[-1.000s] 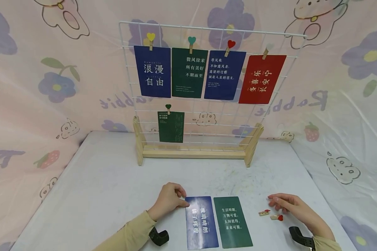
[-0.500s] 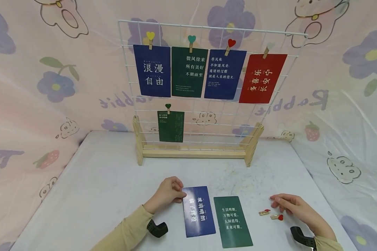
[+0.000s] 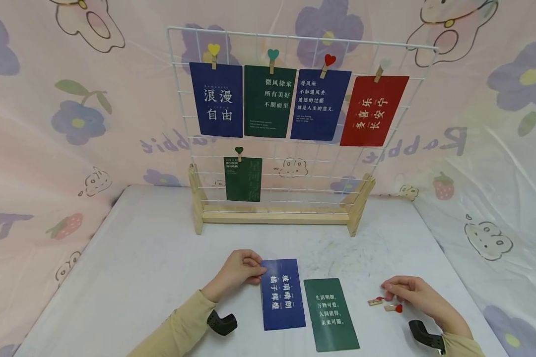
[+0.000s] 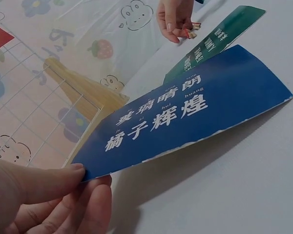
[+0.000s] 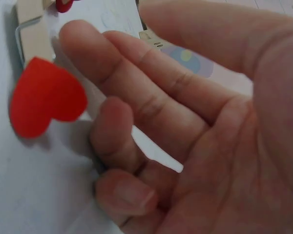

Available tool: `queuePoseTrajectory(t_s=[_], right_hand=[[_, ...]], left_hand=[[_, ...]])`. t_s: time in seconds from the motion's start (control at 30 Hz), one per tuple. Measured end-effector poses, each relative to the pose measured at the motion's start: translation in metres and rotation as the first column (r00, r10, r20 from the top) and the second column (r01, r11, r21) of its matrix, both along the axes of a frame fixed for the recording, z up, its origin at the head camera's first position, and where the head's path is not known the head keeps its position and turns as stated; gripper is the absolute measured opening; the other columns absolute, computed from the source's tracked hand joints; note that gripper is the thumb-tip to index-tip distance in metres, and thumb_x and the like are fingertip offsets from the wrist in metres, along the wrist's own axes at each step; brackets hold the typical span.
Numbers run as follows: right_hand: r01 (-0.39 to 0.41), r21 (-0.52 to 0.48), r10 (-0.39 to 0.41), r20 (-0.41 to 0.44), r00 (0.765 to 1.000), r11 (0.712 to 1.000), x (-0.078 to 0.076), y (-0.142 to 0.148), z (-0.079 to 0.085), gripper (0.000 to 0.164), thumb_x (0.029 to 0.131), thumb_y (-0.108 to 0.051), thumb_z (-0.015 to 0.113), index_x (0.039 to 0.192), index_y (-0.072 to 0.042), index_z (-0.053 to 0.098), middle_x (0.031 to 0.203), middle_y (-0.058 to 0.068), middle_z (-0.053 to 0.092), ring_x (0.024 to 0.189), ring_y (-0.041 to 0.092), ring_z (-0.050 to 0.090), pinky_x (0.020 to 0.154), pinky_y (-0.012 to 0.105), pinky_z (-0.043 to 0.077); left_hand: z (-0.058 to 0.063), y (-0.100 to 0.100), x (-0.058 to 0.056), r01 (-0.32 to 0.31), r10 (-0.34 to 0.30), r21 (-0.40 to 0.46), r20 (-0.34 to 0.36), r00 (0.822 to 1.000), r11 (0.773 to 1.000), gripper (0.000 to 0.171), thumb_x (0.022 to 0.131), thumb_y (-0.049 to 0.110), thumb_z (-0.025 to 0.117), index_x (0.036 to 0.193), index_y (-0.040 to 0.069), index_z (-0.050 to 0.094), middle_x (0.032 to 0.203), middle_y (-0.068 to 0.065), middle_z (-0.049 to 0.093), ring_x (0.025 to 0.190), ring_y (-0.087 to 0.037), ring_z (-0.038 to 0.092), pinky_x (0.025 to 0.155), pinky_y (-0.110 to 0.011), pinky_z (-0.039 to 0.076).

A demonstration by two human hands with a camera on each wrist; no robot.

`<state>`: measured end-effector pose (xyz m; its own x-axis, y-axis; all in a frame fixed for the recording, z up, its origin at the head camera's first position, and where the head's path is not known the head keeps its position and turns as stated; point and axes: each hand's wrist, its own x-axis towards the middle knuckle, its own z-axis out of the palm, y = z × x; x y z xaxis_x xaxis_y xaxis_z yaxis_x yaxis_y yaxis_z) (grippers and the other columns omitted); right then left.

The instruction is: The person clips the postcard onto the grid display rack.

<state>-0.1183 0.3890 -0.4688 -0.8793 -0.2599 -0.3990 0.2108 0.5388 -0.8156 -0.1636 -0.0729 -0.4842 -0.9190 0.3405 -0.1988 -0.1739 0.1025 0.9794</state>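
Observation:
Between thumb and fingers, my left hand (image 3: 235,272) pinches a blue card (image 3: 284,310) with white Chinese writing by its upper left corner. In the left wrist view the blue card (image 4: 185,109) tilts up off the white table, casting a shadow under it. My right hand (image 3: 413,295) hovers with loosely bent fingers beside two small wooden clothespins with red hearts. One clothespin (image 3: 390,308) lies just below the fingers, the other clothespin (image 3: 375,302) right at the fingertips. The right wrist view shows the palm holding nothing, next to a red heart (image 5: 46,97).
A green card (image 3: 332,317) lies right of the blue one. Behind stands a white wire grid on a wooden base (image 3: 274,218). Clothespins hold several cards along its top, including a red card (image 3: 374,111), plus a smaller-looking green card (image 3: 243,179) lower down. Patterned cloth hangs around the table.
My left hand has lifted the blue card and moved it up the table, away from its place level with the green card. My right hand has shifted slightly toward the clothespins.

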Motion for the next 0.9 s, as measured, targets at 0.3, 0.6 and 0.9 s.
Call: queuePoseTrajectory(t_s=[0.3,0.6,0.9], right_hand=[[-0.043,-0.068,0.046,0.034,0.998,0.997,-0.002,-0.004,-0.002,0.032,0.097,-0.021,0.057,0.11,0.009,0.061,0.088,0.016,0.069,0.08,0.022,0.065,0.066,0.029,0.051],[-0.049,-0.047,0.05,0.014,0.999,0.998,-0.002,-0.012,-0.001,0.028,0.094,-0.018,0.062,0.105,0.008,0.063,0.086,0.015,0.069,0.074,0.022,0.063,0.058,0.028,0.05],[-0.03,0.008,0.03,-0.013,0.999,1.0,-0.001,-0.019,0.0,0.027,0.092,-0.021,0.065,0.101,0.005,0.064,0.08,0.012,0.067,0.066,0.016,0.058,0.053,0.026,0.047]], left_hand=[[0.001,0.001,-0.001,-0.003,0.003,-0.015,-0.001,1.0,1.0,0.02,0.081,-0.004,0.072,0.096,-0.008,0.059,0.073,-0.006,0.063,0.06,-0.015,0.063,0.062,-0.034,0.058],[-0.002,0.002,-0.001,0.004,-0.004,0.001,-0.017,1.0,1.0,0.021,0.082,-0.005,0.071,0.098,-0.011,0.059,0.073,-0.006,0.064,0.059,-0.015,0.063,0.064,-0.04,0.059],[0.0,0.003,-0.001,0.001,-0.001,-0.005,-0.018,1.0,1.0,0.022,0.081,-0.005,0.072,0.098,-0.01,0.059,0.073,-0.007,0.063,0.06,-0.016,0.064,0.063,-0.038,0.059]])
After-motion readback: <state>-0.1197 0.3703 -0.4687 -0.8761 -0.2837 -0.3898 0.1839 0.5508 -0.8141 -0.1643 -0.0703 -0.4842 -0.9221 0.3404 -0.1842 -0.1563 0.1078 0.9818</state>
